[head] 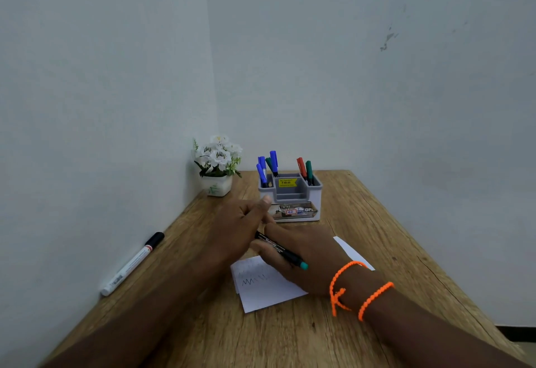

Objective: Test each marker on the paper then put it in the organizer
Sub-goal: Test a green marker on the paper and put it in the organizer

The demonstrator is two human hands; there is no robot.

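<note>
Two forearms are being stretched over the desk. A dark marker with a teal end is being gripped in the right hand, above the scribbled paper. Its front end is being met by the left hand; that hand's hold cannot be told. Capping or uncapping seems underway. Next, it likely needs standing in the organizer, just beyond. Another marker is lying far left.
</note>
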